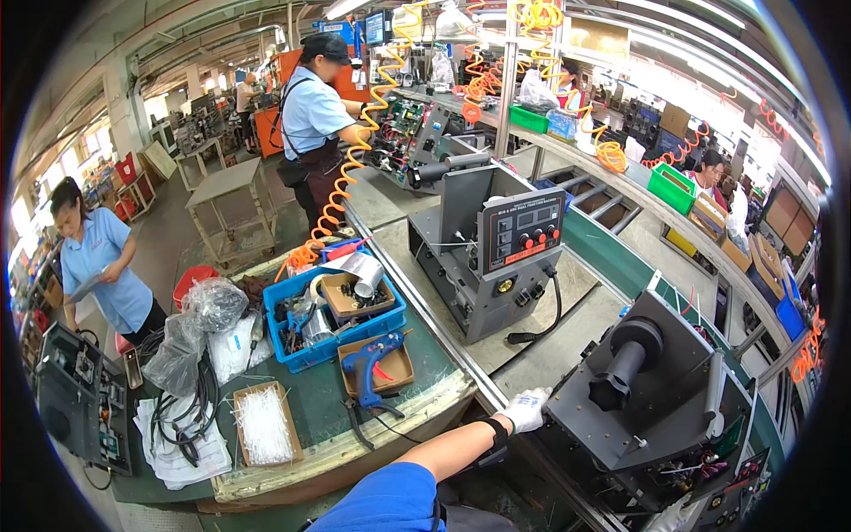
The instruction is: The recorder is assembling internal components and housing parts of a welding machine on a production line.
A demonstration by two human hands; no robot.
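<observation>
My left hand [525, 410], in a white work glove, grips the near left edge of a grey metal machine housing [612, 408]. Its fingers curl against the edge, with the fingertips partly hidden. This housing lies tilted on the line, with a black spool holder [626, 362] standing out from its side and loose wiring showing at its open lower side. Beneath it at the lower rim, a white patch [675, 516] looks like my right gloved hand, mostly hidden; its fingers cannot be made out. Farther along stands a similar machine [496, 266] with red knobs and a black cable.
On the green bench at left are a blue bin [297, 359] of parts, a blue glue gun [370, 368] on a cardboard tray, a box of white cable ties [266, 426] and plastic bags [191, 332]. An orange coiled hose [355, 160] hangs overhead. Co-workers stand at left [93, 257] and beyond [310, 115].
</observation>
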